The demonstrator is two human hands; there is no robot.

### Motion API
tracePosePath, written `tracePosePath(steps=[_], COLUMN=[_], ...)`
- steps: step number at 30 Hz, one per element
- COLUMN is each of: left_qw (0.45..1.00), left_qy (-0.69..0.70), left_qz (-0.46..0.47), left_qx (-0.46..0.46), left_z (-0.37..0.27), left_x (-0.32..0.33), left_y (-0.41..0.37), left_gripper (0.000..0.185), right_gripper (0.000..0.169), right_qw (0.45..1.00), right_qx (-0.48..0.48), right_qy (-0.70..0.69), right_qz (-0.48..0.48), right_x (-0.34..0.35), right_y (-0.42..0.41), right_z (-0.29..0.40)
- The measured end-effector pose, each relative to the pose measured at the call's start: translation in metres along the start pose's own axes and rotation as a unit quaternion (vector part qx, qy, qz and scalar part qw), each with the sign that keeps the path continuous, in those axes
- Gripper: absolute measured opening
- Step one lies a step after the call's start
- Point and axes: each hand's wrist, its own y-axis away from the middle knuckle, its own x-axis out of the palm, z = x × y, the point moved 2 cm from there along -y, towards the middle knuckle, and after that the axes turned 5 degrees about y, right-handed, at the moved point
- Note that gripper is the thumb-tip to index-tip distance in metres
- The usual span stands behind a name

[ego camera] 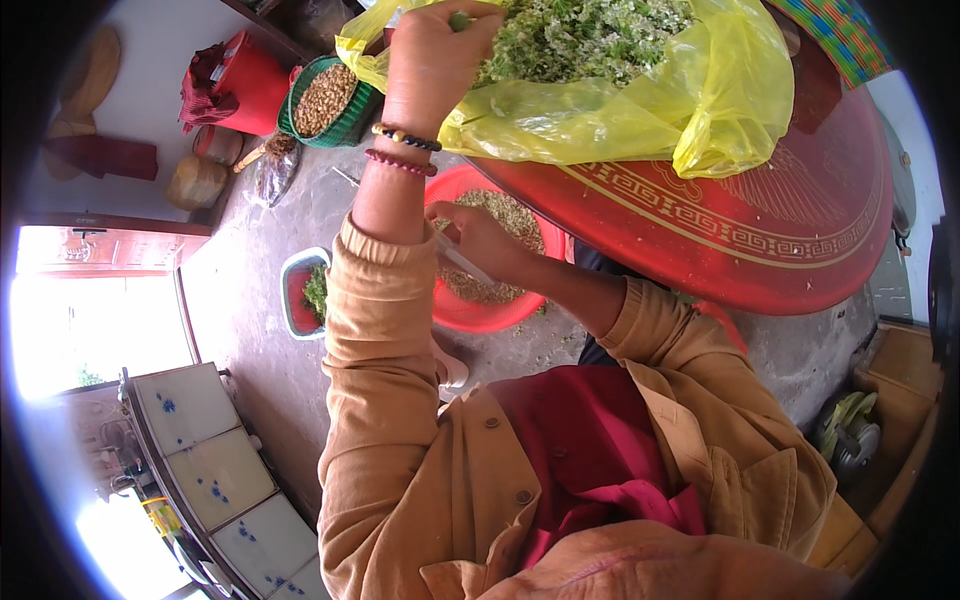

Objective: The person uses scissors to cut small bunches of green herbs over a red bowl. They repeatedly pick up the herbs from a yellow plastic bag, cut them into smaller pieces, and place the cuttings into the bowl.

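My left hand (446, 56), with two beaded bracelets at the wrist, is closed at the near left edge of an open yellow plastic bag (600, 124). A bit of green plant (459, 21) shows between its fingers. Loose green-and-white flower clusters (592, 41) fill the bag, which lies on a round red table (802, 259). Lower down, my right hand (487, 240) grips a pale, flat, elongated tool (466, 261), partly hidden by the fingers. It hovers over a red plastic basin (555, 232) holding small, pale-brown plant bits (484, 289).
A pale-rimmed basin (289, 296) with green leaves stands on the concrete floor (262, 360). Beyond are a green basket (341, 135) of brown nuts or pods, a red bucket (259, 90) and a broom (259, 154). A tiled counter (217, 465) is at left, a wooden box (900, 367) at right.
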Motion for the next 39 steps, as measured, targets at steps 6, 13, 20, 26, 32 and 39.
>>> tracePosePath(steps=[6, 13, 20, 26, 32, 39], left_qw=[0.952, 0.958, 0.985, 0.897, 0.898, 0.895], left_qy=[-0.3, -0.283, 0.152, 0.43, 0.388, 0.341], left_qz=[0.002, 0.003, -0.023, -0.061, -0.202, -0.273], left_qx=[0.055, 0.057, -0.081, -0.083, -0.037, -0.096], left_z=[0.004, 0.014, 0.012, 0.006, 0.01, 0.026], left_x=[0.024, 0.025, 0.002, -0.043, -0.084, -0.086], left_y=[-0.009, -0.01, -0.002, 0.021, 0.08, 0.128], left_gripper=[0.027, 0.023, 0.018, 0.006, 0.006, 0.003], right_gripper=[0.034, 0.036, 0.036, 0.035, 0.057, 0.065], right_qw=[0.996, 0.998, 1.0, 0.999, 0.99, 0.989], right_qx=[-0.075, -0.03, -0.01, -0.019, -0.133, -0.134], right_qy=[-0.045, -0.045, 0.005, -0.033, 0.003, -0.024], right_qz=[-0.03, -0.019, -0.002, -0.02, -0.043, 0.05], right_x=[0.005, 0.0, -0.003, -0.006, -0.005, 0.004], right_y=[-0.003, 0.002, 0.001, -0.005, -0.002, -0.006], right_z=[-0.009, 0.002, 0.002, -0.012, -0.001, -0.013])
